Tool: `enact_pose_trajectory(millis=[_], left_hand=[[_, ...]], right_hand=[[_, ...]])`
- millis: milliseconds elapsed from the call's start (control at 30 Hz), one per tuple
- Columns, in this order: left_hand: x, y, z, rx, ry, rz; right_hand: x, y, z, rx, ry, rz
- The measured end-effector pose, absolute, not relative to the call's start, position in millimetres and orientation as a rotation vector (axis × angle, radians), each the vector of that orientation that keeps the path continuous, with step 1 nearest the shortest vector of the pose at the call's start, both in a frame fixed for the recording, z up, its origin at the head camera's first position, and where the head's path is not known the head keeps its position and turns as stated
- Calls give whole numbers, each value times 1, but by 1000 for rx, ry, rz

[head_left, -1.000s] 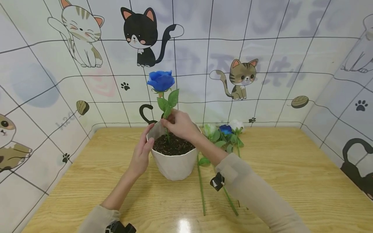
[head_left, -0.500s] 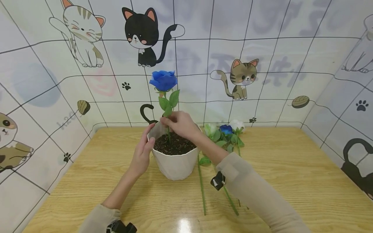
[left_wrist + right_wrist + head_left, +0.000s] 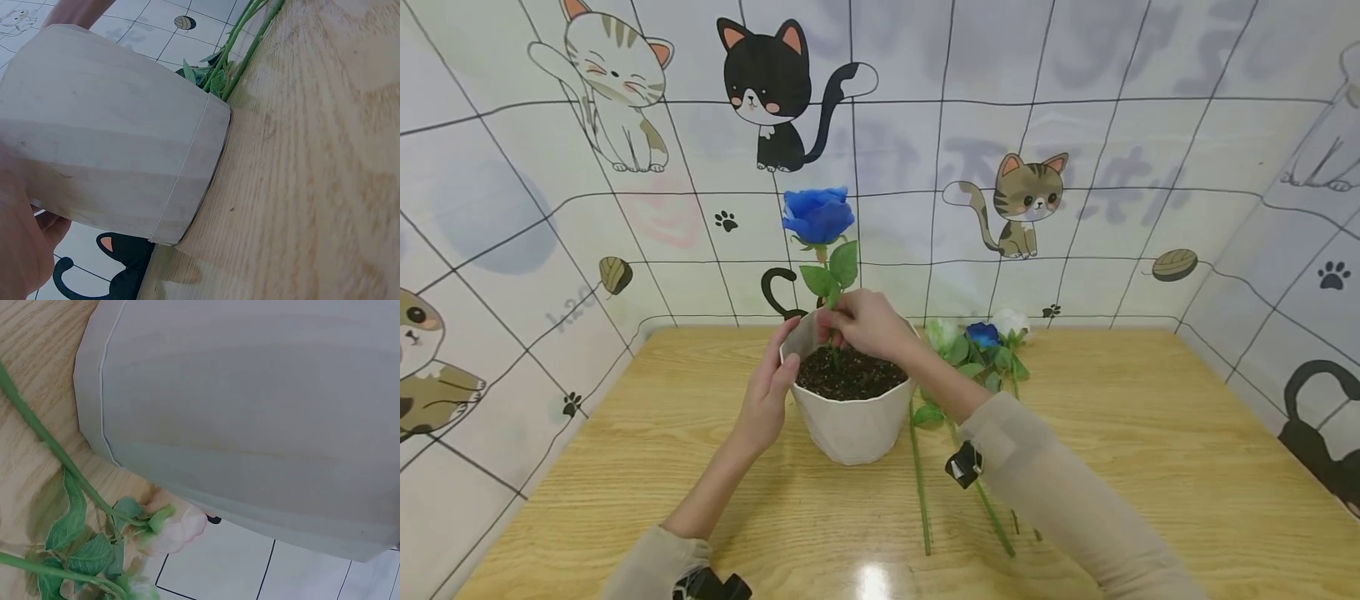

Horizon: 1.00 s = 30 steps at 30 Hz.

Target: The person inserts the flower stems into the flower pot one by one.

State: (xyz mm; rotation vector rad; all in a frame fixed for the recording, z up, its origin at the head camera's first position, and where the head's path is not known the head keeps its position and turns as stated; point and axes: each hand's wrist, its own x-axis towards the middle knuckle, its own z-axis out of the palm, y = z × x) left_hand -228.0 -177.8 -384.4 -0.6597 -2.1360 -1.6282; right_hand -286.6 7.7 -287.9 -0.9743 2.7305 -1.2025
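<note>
A blue rose [image 3: 817,217] with green leaves stands in dark soil [image 3: 852,377] inside a white faceted flower pot [image 3: 852,429]. My right hand [image 3: 871,323] pinches the rose's stem over the pot, between the leaves and the soil. With the thumb near the rim and the fingers along the outer wall, my left hand [image 3: 765,398] holds the pot's left side. In the left wrist view the pot [image 3: 112,137] fills much of the picture, with part of the left hand [image 3: 25,244] against it. The right wrist view shows the pot wall [image 3: 250,412] but not the fingers.
Right of the pot, several cut roses lie on the wooden table [image 3: 1120,467]: a blue bloom [image 3: 982,334], a white bloom [image 3: 1009,321] and a pale one [image 3: 940,335]. Their stems [image 3: 920,492] point toward the front. A cat-patterned cloth [image 3: 895,217] hangs behind.
The blue rose has swayed slightly and sits a little lower, and the fingers of my right hand have shifted on its stem. My left hand and the pot stay in place.
</note>
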Motion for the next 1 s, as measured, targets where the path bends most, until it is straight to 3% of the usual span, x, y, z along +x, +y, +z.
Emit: enact_pose_trajectory(millis=[1000], left_hand=[[-226,-177,-383,-665,-2133,-1644]], right_hand=[[-287,8,-292,-940,2711,-1295]])
